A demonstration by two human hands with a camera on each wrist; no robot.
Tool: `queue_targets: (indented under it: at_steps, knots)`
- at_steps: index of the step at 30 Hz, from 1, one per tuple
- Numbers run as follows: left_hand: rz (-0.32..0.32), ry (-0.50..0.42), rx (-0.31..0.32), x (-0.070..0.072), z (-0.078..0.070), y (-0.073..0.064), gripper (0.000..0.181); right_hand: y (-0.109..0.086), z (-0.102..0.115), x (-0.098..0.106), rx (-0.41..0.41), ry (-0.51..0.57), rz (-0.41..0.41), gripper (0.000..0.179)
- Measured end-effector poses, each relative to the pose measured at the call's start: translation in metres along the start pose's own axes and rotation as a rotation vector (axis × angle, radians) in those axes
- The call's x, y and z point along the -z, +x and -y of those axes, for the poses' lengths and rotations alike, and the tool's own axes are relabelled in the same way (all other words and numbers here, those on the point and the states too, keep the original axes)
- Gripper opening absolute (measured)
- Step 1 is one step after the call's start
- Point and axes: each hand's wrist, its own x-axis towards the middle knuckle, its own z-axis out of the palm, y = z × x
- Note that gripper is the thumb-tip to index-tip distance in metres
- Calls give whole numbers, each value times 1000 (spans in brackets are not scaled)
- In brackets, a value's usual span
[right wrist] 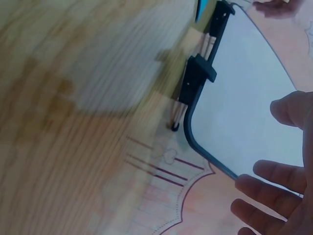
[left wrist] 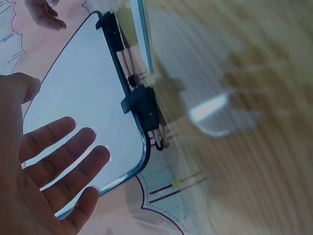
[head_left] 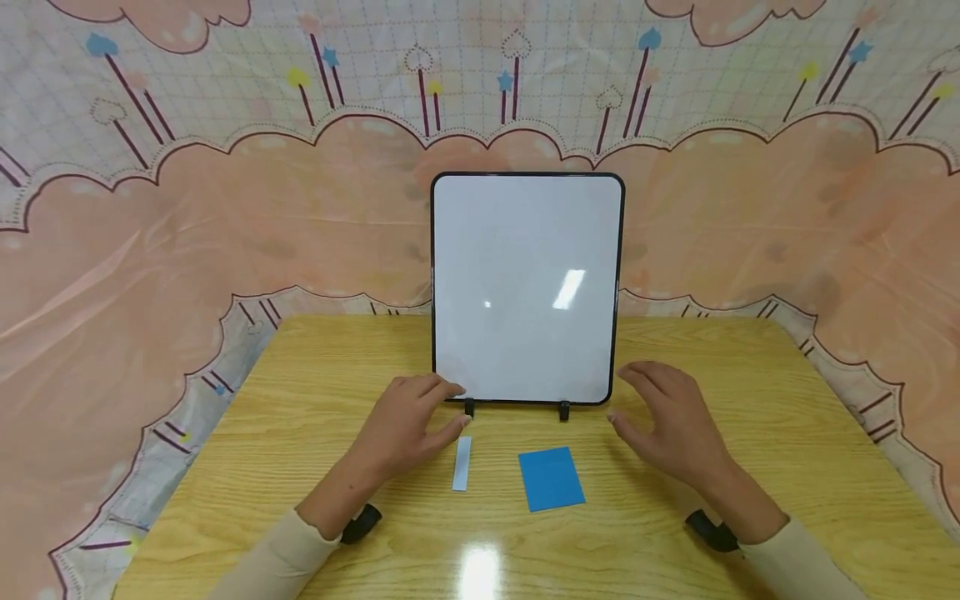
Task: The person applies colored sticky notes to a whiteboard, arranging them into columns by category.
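A whiteboard (head_left: 527,283) with a black rim stands upright on the table, held at its bottom edge by two black stand feet (head_left: 564,410). My left hand (head_left: 405,421) hovers near its lower left corner, fingers spread and loosely bent, holding nothing. On the other side my right hand (head_left: 671,421) hangs by the lower right corner with nothing in it. Below the board lie a narrow white strip (head_left: 461,464), close to the left thumb, and a blue square sheet (head_left: 551,479) between the hands. Both wrist views show relaxed fingers apart from the board (left wrist: 83,98).
The wooden table (head_left: 337,350) is bordered by a pink patterned cloth (head_left: 322,217) hanging behind and at the sides. A black band (head_left: 362,525) sits at the left wrist and another black band (head_left: 711,532) at the right. Light reflects off the tabletop in front.
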Motion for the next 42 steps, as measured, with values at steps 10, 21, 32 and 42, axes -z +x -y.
queue_targets:
  at_steps: [10, 21, 32, 42]
  knots:
    - [28, 6, -49, -8, -9, 0, 32, 0, 7, -3, 1, 2, 16, 57]
    - [60, -6, -74, -15, -18, 2, 33, -1, 15, -9, 49, 34, 73, 56]
    - [97, 8, -97, -20, -29, 0, 36, -6, 19, -16, 108, 33, 100, 58]
    - [145, 2, -103, -24, -41, 0, 38, -8, 25, -20, 141, 67, 117, 55]
